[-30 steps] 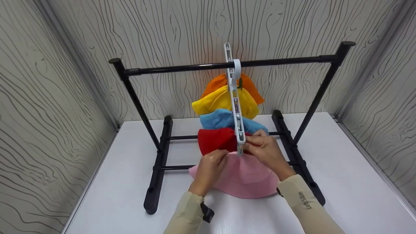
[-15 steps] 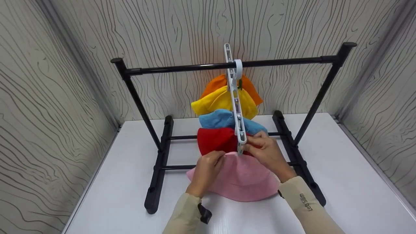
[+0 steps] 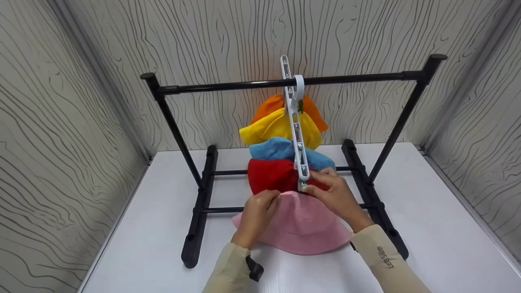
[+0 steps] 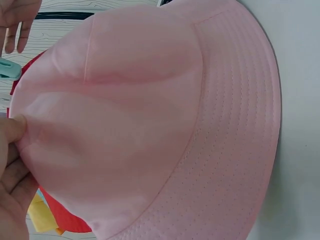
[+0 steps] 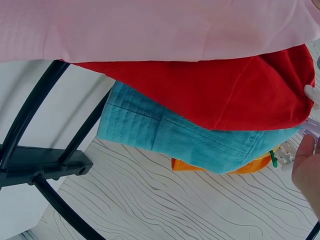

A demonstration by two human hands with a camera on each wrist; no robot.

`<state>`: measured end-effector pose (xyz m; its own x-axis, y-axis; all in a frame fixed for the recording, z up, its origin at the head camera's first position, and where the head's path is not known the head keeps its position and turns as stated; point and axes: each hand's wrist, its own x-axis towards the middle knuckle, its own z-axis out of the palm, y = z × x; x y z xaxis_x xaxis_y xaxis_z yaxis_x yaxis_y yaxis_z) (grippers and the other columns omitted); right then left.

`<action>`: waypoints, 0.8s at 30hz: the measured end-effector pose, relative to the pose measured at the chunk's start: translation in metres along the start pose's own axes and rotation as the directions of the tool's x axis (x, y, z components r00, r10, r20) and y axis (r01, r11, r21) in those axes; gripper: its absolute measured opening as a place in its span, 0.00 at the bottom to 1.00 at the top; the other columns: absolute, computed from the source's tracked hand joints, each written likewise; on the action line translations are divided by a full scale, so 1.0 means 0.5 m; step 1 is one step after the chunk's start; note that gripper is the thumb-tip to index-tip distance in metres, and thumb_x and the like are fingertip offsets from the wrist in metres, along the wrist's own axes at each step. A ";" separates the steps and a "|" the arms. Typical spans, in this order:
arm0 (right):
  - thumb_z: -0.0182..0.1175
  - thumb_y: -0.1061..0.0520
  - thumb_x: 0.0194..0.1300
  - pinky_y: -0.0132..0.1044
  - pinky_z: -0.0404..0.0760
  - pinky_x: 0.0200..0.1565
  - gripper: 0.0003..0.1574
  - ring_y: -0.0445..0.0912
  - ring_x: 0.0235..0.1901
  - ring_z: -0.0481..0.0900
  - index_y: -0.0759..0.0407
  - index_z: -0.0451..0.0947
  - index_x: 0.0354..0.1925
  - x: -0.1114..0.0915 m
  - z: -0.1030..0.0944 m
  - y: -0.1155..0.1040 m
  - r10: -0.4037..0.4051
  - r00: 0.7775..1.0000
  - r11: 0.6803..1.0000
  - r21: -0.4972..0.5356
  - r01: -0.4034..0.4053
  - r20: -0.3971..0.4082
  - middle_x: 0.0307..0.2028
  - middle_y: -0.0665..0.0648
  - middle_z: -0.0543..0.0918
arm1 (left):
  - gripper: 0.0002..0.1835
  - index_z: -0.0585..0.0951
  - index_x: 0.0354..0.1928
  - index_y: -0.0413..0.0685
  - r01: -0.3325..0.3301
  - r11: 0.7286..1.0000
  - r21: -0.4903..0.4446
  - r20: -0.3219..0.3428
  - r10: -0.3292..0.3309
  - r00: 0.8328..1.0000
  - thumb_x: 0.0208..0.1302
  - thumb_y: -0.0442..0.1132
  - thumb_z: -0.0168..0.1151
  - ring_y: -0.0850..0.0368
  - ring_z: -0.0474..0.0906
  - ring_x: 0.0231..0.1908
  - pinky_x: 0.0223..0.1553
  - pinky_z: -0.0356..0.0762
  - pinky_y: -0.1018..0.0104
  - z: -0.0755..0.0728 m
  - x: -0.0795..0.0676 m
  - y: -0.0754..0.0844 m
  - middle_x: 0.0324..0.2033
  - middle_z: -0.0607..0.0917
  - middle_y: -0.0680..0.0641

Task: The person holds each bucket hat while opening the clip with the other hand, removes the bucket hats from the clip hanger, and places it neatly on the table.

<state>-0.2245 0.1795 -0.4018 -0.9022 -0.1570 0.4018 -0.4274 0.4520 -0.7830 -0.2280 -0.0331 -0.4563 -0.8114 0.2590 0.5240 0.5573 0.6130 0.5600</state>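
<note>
My left hand [image 3: 257, 215] pinches the crown of a pink bucket hat [image 3: 303, 224] between thumb and fingers, and its brim hangs towards me. In the left wrist view the thumb presses on the crown of this hat [image 4: 135, 100]. My right hand [image 3: 338, 197] pinches a small pale green clip [image 3: 302, 185] under the near end of a white multi-clip hanger [image 3: 299, 142]. The clip sits right at the top of the pink crown. Directly behind hangs a red hat [image 3: 270, 175], partly covered by the pink one.
Further back on the hanger are a blue hat [image 3: 270, 149], a yellow hat [image 3: 266, 129] and an orange hat [image 3: 268, 106]. The hanger hooks over the bar of a black rack [image 3: 232, 86], whose feet stand on a white table [image 3: 158, 228]. Wood-patterned panels [image 3: 203, 40] enclose it.
The pink hat has shifted slightly down and towards me with my left hand, its top now just below the clip's tip. My right hand stays at the clip, a little lower.
</note>
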 end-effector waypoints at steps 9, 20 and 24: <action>0.64 0.53 0.52 0.40 0.78 0.46 0.29 0.40 0.49 0.64 0.45 0.74 0.55 -0.001 -0.002 -0.001 -0.030 0.999 0.999 -0.013 0.030 0.020 0.45 0.46 0.76 | 0.10 0.82 0.42 0.48 -0.048 0.999 -0.007 -0.023 0.048 0.999 0.60 0.40 0.59 0.64 0.79 0.36 0.44 0.75 0.74 -0.004 -0.002 -0.004 0.34 0.84 0.54; 0.64 0.57 0.52 0.43 0.78 0.46 0.29 0.41 0.52 0.64 0.47 0.74 0.55 -0.002 -0.002 0.000 -0.076 0.997 0.997 -0.014 0.076 0.000 0.49 0.47 0.78 | 0.09 0.83 0.40 0.46 -0.095 0.995 -0.026 -0.048 0.094 0.994 0.59 0.38 0.60 0.64 0.79 0.33 0.42 0.76 0.75 -0.015 -0.003 -0.004 0.31 0.84 0.52; 0.64 0.55 0.53 0.42 0.79 0.45 0.29 0.40 0.53 0.64 0.45 0.73 0.56 -0.003 -0.003 0.001 -0.095 0.995 0.995 -0.010 0.095 0.006 0.50 0.44 0.77 | 0.10 0.83 0.42 0.47 -0.060 0.998 -0.037 -0.026 0.059 0.998 0.59 0.39 0.60 0.65 0.80 0.34 0.42 0.76 0.74 -0.023 -0.005 -0.005 0.33 0.84 0.53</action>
<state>-0.2230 0.1811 -0.4020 -0.8579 -0.2045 0.4713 -0.5105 0.4437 -0.7366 -0.2251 -0.0438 -0.4517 -0.7722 0.2749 0.5728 0.6110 0.5684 0.5510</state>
